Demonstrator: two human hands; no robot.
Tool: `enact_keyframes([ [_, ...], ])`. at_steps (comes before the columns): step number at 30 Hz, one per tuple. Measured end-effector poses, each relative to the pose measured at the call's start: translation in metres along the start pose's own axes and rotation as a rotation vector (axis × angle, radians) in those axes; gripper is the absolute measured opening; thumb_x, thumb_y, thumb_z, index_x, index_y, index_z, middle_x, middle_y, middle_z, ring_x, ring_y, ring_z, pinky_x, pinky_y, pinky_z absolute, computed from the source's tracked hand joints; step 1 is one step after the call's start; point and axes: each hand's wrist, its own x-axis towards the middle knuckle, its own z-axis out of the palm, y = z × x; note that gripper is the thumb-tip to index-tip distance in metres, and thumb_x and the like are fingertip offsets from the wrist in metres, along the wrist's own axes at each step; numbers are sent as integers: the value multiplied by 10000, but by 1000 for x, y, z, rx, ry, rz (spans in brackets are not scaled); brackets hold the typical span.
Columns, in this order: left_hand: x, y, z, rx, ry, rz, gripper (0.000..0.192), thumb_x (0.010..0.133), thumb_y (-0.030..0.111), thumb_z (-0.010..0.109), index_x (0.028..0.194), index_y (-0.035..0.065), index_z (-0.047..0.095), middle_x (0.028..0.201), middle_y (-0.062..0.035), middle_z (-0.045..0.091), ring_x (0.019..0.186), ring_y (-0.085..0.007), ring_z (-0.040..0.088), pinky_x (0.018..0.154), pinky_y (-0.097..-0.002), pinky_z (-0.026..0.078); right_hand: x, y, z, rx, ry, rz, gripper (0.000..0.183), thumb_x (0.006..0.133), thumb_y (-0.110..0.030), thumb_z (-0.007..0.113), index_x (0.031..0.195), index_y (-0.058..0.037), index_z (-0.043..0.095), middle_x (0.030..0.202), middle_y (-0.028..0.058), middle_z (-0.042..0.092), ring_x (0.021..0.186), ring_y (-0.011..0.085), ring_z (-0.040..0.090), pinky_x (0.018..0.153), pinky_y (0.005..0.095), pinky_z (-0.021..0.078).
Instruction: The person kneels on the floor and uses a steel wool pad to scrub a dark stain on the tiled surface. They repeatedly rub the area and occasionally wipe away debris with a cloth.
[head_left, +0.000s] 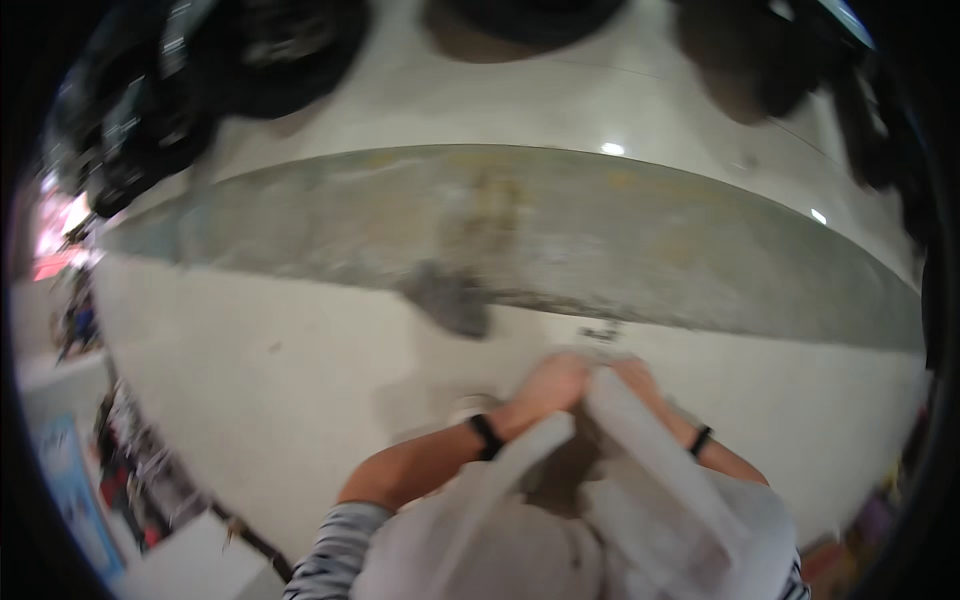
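Note:
A translucent whitish plastic bag or sheet (487, 555) hangs against the front of my body, with a brownish gap in its upper middle. At the upper end of its right strip, my left hand (559, 379) and my right hand (632, 375) are close together. The fingers are blurred; the right hand appears closed on the strip's end, while the left hand's grip is hard to make out. Both wrists wear black bands. Just beyond the hands lies a small dark mark or object (601, 331) on the pale floor. A dark grey shoe (450, 300) shows further forward.
A grey-green, stained floor strip (585, 240) crosses ahead. Vehicle tyres (277, 60) stand beyond it at the upper left, with another tyre (540, 19) at the top. Various goods (142, 480) line the left edge beside a white surface (210, 562).

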Motion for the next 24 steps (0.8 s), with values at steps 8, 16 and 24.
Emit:
enact_keyframes([
  [8,58,-41,-73,166,129,122,64,801,99,621,857,70,613,857,-104,541,833,-318,552,717,-450,433,75,-6,-9,-329,308,-45,108,799,-108,626,902,-76,614,898,101,542,924,300,554,776,415,415],
  [16,5,-24,-27,249,-68,133,57,808,124,602,850,88,612,866,-91,544,858,-311,566,749,-428,454,17,-3,23,-187,159,-78,225,851,-199,541,1016,-58,598,983,119,554,973,318,536,929,432,403],
  [24,56,-40,-61,193,122,50,100,767,95,650,847,86,591,858,-100,532,866,-319,554,763,-444,445,68,1,-9,-279,299,-62,91,884,-138,540,884,-47,539,937,146,534,891,343,502,792,425,400],
])
